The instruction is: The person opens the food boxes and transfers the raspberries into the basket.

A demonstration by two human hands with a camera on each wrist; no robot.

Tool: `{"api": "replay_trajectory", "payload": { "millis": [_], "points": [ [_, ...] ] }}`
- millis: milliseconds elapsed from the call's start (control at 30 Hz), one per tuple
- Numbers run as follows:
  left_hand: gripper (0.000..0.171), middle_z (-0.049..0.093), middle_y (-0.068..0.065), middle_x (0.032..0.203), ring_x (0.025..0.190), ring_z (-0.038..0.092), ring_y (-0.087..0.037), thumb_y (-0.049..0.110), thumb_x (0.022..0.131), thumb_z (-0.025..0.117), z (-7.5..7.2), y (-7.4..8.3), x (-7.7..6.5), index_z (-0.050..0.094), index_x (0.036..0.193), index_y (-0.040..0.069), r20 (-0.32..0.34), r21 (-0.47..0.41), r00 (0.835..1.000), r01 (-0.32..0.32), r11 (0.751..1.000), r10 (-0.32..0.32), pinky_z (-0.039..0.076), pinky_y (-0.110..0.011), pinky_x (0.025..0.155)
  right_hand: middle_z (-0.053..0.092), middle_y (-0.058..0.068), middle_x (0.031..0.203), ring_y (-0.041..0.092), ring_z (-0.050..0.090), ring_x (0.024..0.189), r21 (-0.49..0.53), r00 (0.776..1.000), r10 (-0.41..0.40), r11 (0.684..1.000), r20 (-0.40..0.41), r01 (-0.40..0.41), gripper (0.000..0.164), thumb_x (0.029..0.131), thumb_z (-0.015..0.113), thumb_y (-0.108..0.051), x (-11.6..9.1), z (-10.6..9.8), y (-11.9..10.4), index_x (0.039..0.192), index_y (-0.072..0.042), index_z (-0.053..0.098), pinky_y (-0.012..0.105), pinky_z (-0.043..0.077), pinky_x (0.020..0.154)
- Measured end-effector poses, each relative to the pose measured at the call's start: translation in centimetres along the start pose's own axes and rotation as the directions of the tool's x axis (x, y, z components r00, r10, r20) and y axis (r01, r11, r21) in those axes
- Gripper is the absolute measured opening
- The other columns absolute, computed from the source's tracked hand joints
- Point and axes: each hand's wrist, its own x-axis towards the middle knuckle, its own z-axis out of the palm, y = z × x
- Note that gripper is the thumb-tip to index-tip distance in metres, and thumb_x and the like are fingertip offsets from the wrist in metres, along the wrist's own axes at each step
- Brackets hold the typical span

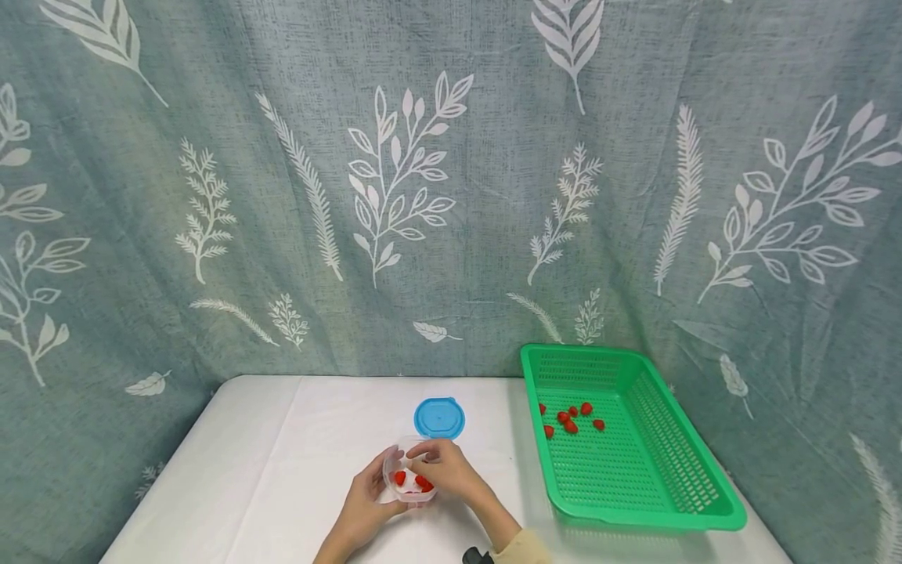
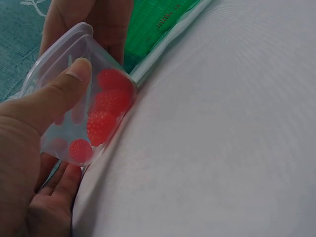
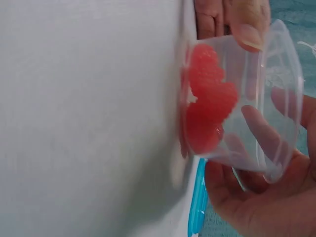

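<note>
Raspberries (image 2: 102, 128) are lying at the bottom of a clear container (image 1: 411, 495), and from my distant station I am counting at least 4 of them through its wall. The container is sitting upright and uncovered near the front of the white-covered tabletop (image 1: 303, 454). The left hand (image 1: 362, 501) is grasping it, thumb pressing along the wall and fingers curving round its side. The right hand (image 1: 445, 470) is reaching in over the rim; I am seeing its fingers hanging loosely, with a gap by the thumb and nothing showing between them. A blue lid (image 1: 439, 419) is lying flat just beyond the container. Off to the right, a green basket (image 1: 641, 454) is standing, and 7 red berries (image 1: 571, 427) are showing near its left side. A patterned curtain (image 1: 296, 219) is hanging behind everything, its white leaf prints facing me.
</note>
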Motion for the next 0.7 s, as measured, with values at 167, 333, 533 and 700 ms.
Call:
{"api": "replay_trajectory", "payload": {
  "millis": [167, 333, 533, 700],
  "points": [
    [0.09, 0.053, -0.015, 0.151, 0.145, 0.044, -0.034, 0.008, 0.074, 0.09, -0.2, 0.2, 0.2, 0.044, 0.151, 0.004, 0.003, -0.019, 1.0, -0.021, 1.0, 0.021, 0.037, -0.017, 0.115, 0.065, 0.01, 0.096, 0.013, 0.052, 0.076, -0.112, 0.998, -0.01, 0.994, -0.056, 0.004, 0.021, 0.081, 0.083, -0.015, 0.6, 0.9, -0.3, 0.096, -0.003, 0.076, 0.019, 0.047, 0.055],
    [0.092, 0.051, -0.017, 0.152, 0.145, 0.043, -0.035, 0.008, 0.074, 0.09, -0.4, 0.4, 0.3, 0.041, 0.153, 0.004, 0.021, -0.018, 0.999, -0.035, 0.999, 0.036, 0.036, -0.016, 0.116, 0.066, 0.005, 0.08, 0.005, 0.049, 0.065, -0.31, 0.991, -0.07, 0.95, -0.11, 0.033, 0.026, 0.069, 0.094, -0.019, 1.2, 1.4, -1.0, 0.083, -0.005, 0.077, 0.019, 0.044, 0.051],
    [0.092, 0.048, -0.021, 0.153, 0.146, 0.04, -0.039, 0.006, 0.077, 0.087, -0.4, 0.2, 0.1, 0.037, 0.154, 0.002, 0.033, -0.012, 0.999, -0.021, 1.0, 0.022, 0.035, -0.035, 0.121, 0.062, -0.001, 0.077, 0.009, 0.047, 0.065, -0.463, 0.986, -0.048, 0.886, -0.161, -0.032, 0.022, 0.068, 0.095, -0.025, 1.6, 2.1, -1.3, 0.071, -0.013, 0.077, 0.023, 0.043, 0.05],
    [0.092, 0.046, -0.021, 0.154, 0.146, 0.039, -0.04, 0.007, 0.078, 0.086, -0.1, 0.0, -0.3, 0.036, 0.155, 0.001, 0.041, -0.001, 0.999, -0.002, 1.0, 0.002, 0.034, -0.043, 0.122, 0.062, 0.003, 0.083, 0.017, 0.053, 0.074, -0.486, 0.976, -0.04, 0.871, -0.212, -0.07, 0.017, 0.07, 0.093, -0.019, 1.1, 2.4, -1.6, 0.067, -0.015, 0.077, 0.039, 0.051, 0.059]
  ]
}}
